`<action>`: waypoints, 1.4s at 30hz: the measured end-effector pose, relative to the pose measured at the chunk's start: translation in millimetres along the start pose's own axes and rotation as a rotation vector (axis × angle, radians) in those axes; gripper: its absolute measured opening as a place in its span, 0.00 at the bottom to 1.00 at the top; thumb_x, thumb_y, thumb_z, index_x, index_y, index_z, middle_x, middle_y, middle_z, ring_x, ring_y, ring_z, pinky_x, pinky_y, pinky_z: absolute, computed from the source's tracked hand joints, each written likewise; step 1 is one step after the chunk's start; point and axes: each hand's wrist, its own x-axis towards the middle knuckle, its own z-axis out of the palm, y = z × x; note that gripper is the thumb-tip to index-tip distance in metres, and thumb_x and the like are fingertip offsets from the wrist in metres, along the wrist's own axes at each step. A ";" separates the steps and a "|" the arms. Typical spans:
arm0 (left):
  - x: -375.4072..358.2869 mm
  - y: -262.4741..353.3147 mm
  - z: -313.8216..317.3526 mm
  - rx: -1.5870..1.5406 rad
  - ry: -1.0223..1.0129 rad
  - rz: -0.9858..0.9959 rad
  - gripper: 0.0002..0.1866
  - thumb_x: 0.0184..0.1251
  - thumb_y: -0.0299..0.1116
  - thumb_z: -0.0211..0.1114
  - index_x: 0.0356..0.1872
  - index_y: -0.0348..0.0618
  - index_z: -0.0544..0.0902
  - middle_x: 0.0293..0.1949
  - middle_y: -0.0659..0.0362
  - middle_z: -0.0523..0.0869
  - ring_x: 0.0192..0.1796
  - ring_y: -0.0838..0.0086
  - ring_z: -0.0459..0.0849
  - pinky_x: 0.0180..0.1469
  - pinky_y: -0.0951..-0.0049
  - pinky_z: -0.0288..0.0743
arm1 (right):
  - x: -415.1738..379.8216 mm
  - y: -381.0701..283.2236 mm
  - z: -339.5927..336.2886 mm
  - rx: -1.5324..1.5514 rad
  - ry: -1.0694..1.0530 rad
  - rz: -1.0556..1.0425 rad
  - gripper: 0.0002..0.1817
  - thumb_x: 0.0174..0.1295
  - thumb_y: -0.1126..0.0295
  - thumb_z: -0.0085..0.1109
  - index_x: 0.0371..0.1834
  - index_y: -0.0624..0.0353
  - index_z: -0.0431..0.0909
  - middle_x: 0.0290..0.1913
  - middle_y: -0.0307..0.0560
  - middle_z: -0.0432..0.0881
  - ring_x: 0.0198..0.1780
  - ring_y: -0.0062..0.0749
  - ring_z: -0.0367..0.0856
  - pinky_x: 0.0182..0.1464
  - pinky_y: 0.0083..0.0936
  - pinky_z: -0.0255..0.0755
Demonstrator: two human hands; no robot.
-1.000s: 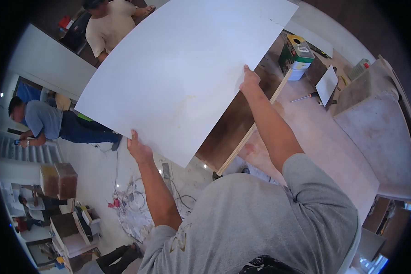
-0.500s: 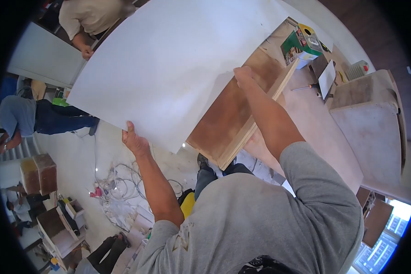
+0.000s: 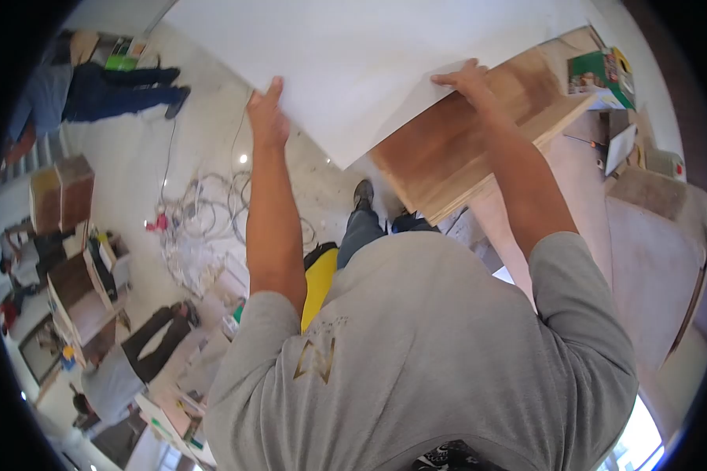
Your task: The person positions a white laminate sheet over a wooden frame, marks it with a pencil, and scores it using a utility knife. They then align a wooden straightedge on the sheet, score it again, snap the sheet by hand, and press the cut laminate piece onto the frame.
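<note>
A large white sheet [image 3: 346, 63] fills the top of the view, its near corner pointing toward me. My left hand [image 3: 269, 118] grips the sheet's left edge, thumb on top and the other fingers hidden beneath. My right hand [image 3: 470, 82] rests at the sheet's right edge, its visible fingers stretched out and apart on the white surface. Under that edge and my right forearm is a brown wooden box-like piece [image 3: 432, 153] with a pale raised rim.
A green tin [image 3: 601, 78] stands beyond the wooden piece, near a screwdriver [image 3: 583, 140]. Coiled cables [image 3: 212, 204] lie on the floor at left. A co-worker in dark trousers [image 3: 122, 94] is at upper left; another person [image 3: 122, 377] is at lower left. A pale rounded cabinet [image 3: 652, 251] stands at right.
My view has shifted, so the sheet and both hands sit higher in the picture. My right hand has gone from a closed grip on the sheet's edge to extended fingers. The left keeps its hold.
</note>
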 end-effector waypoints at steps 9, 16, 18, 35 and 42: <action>-1.6 -8.6 17.6 -0.175 0.046 0.021 0.12 0.65 0.27 0.74 0.47 0.36 0.85 0.45 0.61 0.87 0.47 0.76 0.82 0.56 0.71 0.75 | 5.7 5.0 10.8 -0.040 -0.062 0.006 0.74 0.39 0.37 0.79 0.80 0.68 0.41 0.81 0.69 0.41 0.82 0.59 0.41 0.75 0.57 0.55; 4.0 -23.3 42.3 -0.175 0.081 0.027 0.11 0.61 0.30 0.77 0.40 0.36 0.87 0.39 0.63 0.87 0.42 0.78 0.80 0.50 0.73 0.73 | 27.1 31.1 19.6 -0.015 -0.016 -0.058 0.74 0.40 0.35 0.78 0.78 0.71 0.43 0.79 0.71 0.43 0.81 0.64 0.41 0.76 0.55 0.54; 9.2 -26.1 45.1 -0.171 0.082 0.009 0.11 0.61 0.30 0.78 0.40 0.37 0.87 0.39 0.63 0.86 0.42 0.79 0.79 0.50 0.74 0.72 | 19.8 32.4 12.5 -0.063 -0.043 -0.097 0.76 0.38 0.33 0.78 0.78 0.72 0.43 0.79 0.74 0.43 0.81 0.65 0.40 0.78 0.53 0.52; 4.0 -38.2 32.8 0.060 -0.035 -0.158 0.17 0.63 0.30 0.73 0.49 0.32 0.82 0.45 0.57 0.86 0.46 0.72 0.84 0.48 0.67 0.80 | -6.2 35.6 -1.3 -0.219 -0.036 -0.146 0.83 0.30 0.27 0.77 0.82 0.65 0.36 0.82 0.71 0.35 0.83 0.63 0.33 0.79 0.55 0.44; -112.2 -67.5 11.3 0.339 -0.088 -0.476 0.16 0.60 0.27 0.71 0.50 0.40 0.81 0.41 0.61 0.85 0.42 0.73 0.85 0.38 0.68 0.83 | -11.7 40.2 19.5 -0.199 -0.023 -0.065 0.81 0.32 0.30 0.78 0.83 0.57 0.35 0.84 0.60 0.32 0.84 0.53 0.29 0.77 0.64 0.42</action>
